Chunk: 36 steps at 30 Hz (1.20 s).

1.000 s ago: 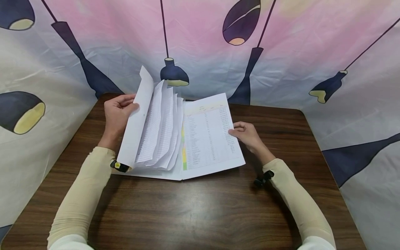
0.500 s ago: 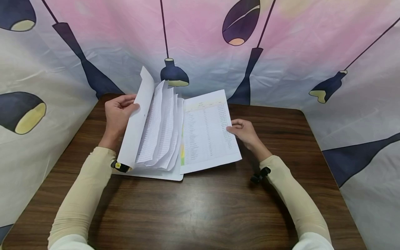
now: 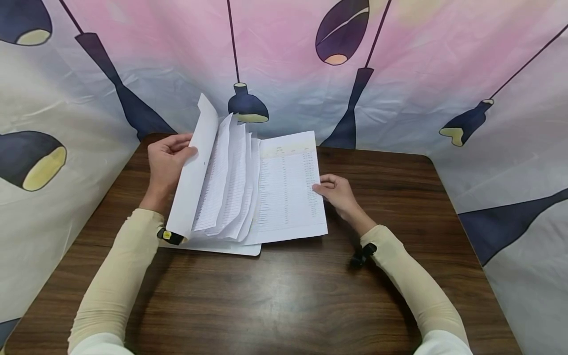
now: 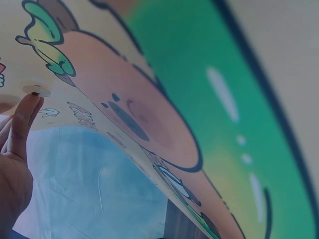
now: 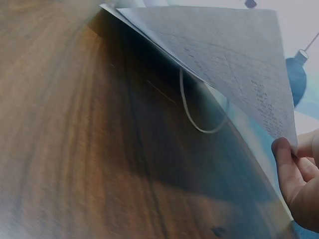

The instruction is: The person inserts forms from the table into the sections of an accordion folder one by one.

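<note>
My left hand point(image 3: 166, 160) grips the raised cover of a file folder point(image 3: 191, 182), thumb on its white inner face. In the left wrist view, the folder's outer face point(image 4: 144, 114) shows a cartoon print, with fingertips at a round button point(image 4: 37, 91). Inside the folder stand several fanned printed sheets point(image 3: 226, 182). My right hand point(image 3: 339, 195) pinches the right edge of a printed sheet point(image 3: 284, 192), held tilted up to the right. Its left edge is hidden behind the fanned sheets. In the right wrist view, thumb and fingers clasp the corner of the sheet point(image 5: 224, 55).
A thin pale elastic loop point(image 5: 202, 130) hangs below the paper in the right wrist view. The brown wooden table point(image 3: 275, 305) runs under everything. Behind it hangs a fabric backdrop point(image 3: 284, 44) printed with lamps. Each wrist wears a small dark camera point(image 3: 364, 255).
My right hand has moved left with the printed sheet, which now overlaps the folder more. The yellow and green strip beside it is no longer visible. My left hand has stayed in place.
</note>
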Available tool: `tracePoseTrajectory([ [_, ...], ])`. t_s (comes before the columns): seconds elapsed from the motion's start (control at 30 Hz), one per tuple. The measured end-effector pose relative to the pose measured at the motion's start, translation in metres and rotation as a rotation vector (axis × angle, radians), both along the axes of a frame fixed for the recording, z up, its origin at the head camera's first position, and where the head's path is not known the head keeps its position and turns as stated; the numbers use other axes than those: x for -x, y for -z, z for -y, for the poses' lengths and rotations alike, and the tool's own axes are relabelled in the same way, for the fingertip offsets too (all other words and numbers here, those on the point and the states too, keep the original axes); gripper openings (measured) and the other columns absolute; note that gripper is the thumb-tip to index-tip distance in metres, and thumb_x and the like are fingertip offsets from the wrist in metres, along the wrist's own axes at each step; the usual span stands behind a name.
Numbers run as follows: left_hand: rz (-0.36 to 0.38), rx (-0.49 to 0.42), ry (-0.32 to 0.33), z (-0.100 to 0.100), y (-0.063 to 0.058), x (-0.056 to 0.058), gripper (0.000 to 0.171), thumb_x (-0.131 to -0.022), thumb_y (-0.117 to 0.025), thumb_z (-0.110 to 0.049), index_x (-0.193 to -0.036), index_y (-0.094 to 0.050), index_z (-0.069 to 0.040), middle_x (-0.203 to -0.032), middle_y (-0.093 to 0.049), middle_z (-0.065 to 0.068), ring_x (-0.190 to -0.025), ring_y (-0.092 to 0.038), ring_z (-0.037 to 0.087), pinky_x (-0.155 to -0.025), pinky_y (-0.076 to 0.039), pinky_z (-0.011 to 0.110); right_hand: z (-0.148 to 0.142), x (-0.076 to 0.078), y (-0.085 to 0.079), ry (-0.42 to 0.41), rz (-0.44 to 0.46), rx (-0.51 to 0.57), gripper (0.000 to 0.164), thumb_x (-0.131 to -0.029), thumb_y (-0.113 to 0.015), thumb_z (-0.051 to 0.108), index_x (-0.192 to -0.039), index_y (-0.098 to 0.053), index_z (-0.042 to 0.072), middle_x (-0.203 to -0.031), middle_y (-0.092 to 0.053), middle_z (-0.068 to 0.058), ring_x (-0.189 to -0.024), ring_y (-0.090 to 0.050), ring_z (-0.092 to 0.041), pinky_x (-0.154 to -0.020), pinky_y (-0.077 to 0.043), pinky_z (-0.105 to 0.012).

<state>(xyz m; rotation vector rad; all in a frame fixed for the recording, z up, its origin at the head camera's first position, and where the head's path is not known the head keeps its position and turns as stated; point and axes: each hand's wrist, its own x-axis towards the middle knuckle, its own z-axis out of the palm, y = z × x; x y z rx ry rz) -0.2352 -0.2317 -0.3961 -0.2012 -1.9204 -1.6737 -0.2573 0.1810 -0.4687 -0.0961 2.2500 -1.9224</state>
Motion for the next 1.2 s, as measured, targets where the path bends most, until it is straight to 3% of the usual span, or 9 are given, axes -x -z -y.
tracePoseTrajectory([
  [0.33,-0.012,0.016,-0.009,0.0,0.0,0.0,0.024,-0.087,-0.071,0.004,-0.11,-0.075,0.009,-0.088,-0.076,-0.011,-0.078,-0.072,0.003,-0.073,-0.054,0.016,0.016,-0.01,0.007,0.001,-0.012,0.029,0.029,-0.096,-0.071,0.009,-0.121,-0.065,-0.004,-0.105,-0.075,-0.017,-0.089,-0.072,-0.015,-0.082,-0.058,-0.029],
  [0.77,-0.021,0.019,-0.008,0.0,0.0,-0.001,0.024,-0.087,-0.072,0.003,-0.11,-0.075,0.009,-0.088,-0.076,-0.012,-0.079,-0.072,0.003,-0.073,-0.054,0.016,0.029,-0.018,0.007,-0.071,0.061,0.109,0.033,-0.099,-0.065,0.006,-0.13,-0.062,-0.006,-0.118,-0.072,-0.022,-0.101,-0.073,-0.02,-0.09,-0.057,-0.036],
  [1.2,-0.01,-0.021,0.004,-0.001,-0.001,-0.001,0.025,-0.086,-0.071,0.004,-0.11,-0.075,0.009,-0.086,-0.076,-0.009,-0.077,-0.072,0.004,-0.071,-0.054,0.016,0.052,-0.017,0.012,0.0,0.052,0.145,0.029,-0.094,-0.073,0.006,-0.121,-0.07,-0.005,-0.111,-0.074,-0.019,-0.094,-0.074,-0.018,-0.084,-0.059,-0.034],
])
